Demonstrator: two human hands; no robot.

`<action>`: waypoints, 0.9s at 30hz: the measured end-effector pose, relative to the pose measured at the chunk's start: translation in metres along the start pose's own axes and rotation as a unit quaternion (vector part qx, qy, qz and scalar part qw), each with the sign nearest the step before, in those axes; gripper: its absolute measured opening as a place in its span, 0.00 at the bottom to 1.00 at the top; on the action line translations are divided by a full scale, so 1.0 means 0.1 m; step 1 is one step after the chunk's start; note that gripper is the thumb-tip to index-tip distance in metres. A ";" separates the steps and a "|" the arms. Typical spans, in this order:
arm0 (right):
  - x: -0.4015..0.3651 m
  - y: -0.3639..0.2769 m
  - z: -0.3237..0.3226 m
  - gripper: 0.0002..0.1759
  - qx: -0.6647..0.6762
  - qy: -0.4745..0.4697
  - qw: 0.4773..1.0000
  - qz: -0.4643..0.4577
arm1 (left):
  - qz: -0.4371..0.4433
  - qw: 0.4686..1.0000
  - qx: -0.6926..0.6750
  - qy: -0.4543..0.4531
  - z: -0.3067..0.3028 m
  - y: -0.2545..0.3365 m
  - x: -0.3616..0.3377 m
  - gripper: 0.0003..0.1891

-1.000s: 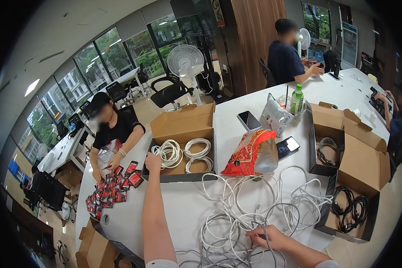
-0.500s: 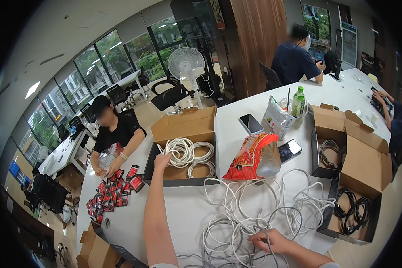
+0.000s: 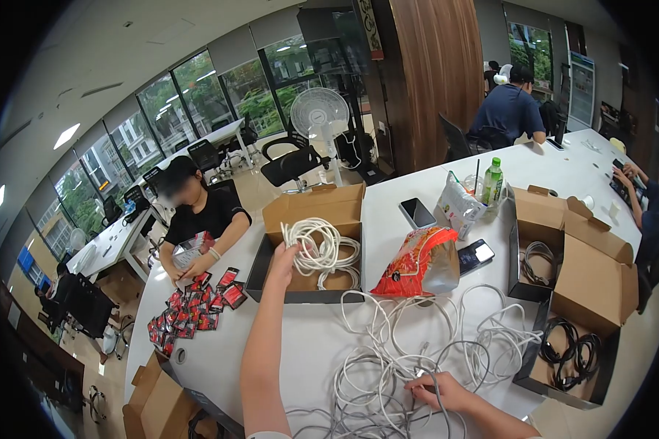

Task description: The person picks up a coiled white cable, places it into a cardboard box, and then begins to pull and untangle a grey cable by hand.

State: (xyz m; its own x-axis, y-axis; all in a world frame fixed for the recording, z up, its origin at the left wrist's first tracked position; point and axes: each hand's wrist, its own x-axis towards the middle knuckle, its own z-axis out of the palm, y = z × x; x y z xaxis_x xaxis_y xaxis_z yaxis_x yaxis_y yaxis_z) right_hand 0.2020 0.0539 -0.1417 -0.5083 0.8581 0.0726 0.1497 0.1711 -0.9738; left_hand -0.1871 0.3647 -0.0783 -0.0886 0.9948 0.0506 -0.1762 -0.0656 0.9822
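My left hand [image 3: 284, 265] is closed on a coiled bundle of white cable [image 3: 316, 247], held at the left side of an open cardboard box [image 3: 277, 287]. Another white cable coil [image 3: 348, 254] lies in that box, partly behind the held one. Low in the view, my right hand [image 3: 447, 393] pinches a cable in a loose tangle of white and grey cables [image 3: 373, 373] spread over the table. The fingertips are partly among the loops, so the exact strand is hard to make out.
A red snack bag [image 3: 415, 262], two phones, a white packet [image 3: 461, 205] and a green bottle [image 3: 493, 181] stand beyond the tangle. Boxes with dark cables [image 3: 572, 353] sit right. Left, a person [image 3: 205, 212] handles items beside red sachets [image 3: 190, 311].
My left hand has raised the white coil slightly and brought it a little to the right. The view has shifted a bit. My right hand stays at the tangle.
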 end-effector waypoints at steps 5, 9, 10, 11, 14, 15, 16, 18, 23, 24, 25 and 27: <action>0.01 0.08 -0.10 0.09 0.171 0.127 0.976 0.037 | 0.091 0.994 -0.032 0.049 0.20 0.60 -0.75 0.11; -0.03 -0.53 -0.23 0.12 -0.106 0.203 0.971 -0.061 | 0.105 0.990 -0.030 0.084 0.30 0.83 -1.60 0.12; 0.00 -0.73 -0.21 0.14 -0.102 0.205 0.969 -0.092 | 0.103 0.991 -0.030 0.085 0.33 0.87 -1.77 0.12; 0.06 -0.90 -0.19 0.17 -0.098 0.208 0.965 -0.126 | 0.090 0.991 -0.047 0.084 0.39 0.91 -1.98 0.12; 0.25 -1.31 -0.09 0.32 -0.082 0.171 0.953 -0.235 | 0.077 0.994 -0.056 0.044 0.47 0.89 -2.40 0.12; 0.37 -1.41 -0.04 0.36 -0.106 0.184 0.945 -0.248 | 0.079 0.995 -0.053 0.021 0.49 0.87 -2.52 0.13; 0.52 -1.48 0.03 0.41 -0.129 0.196 0.936 -0.261 | 0.081 0.996 -0.049 0.001 0.52 0.84 -2.62 0.14; 0.76 -1.45 0.18 0.47 -0.076 0.191 0.950 -0.237 | 0.070 0.995 -0.060 -0.031 0.64 0.82 -2.86 0.16; 1.11 -1.44 0.45 0.47 0.254 0.056 0.964 -0.053 | 0.040 0.970 -0.151 -0.186 0.67 0.88 -3.24 0.20; 1.15 -1.39 0.48 0.46 0.285 0.020 0.958 -0.036 | 0.029 0.961 -0.170 -0.217 0.64 0.88 -3.28 0.19; 1.16 -1.30 0.52 0.38 0.344 -0.033 0.938 0.027 | 0.018 0.950 -0.187 -0.249 0.61 0.88 -3.30 0.19; 1.16 -1.25 0.59 0.31 0.399 -0.111 0.906 0.086 | 0.000 0.945 -0.178 -0.275 0.59 0.97 -3.36 0.22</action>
State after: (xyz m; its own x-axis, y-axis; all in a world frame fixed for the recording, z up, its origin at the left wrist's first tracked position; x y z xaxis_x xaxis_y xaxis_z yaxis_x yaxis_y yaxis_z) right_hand 0.0743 0.1031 -0.0247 -0.7062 0.7060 -0.0532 -0.3736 -0.4354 -0.8191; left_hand -0.1163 0.0292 0.0103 0.4173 0.8785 0.2327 -0.5032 0.0101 0.8641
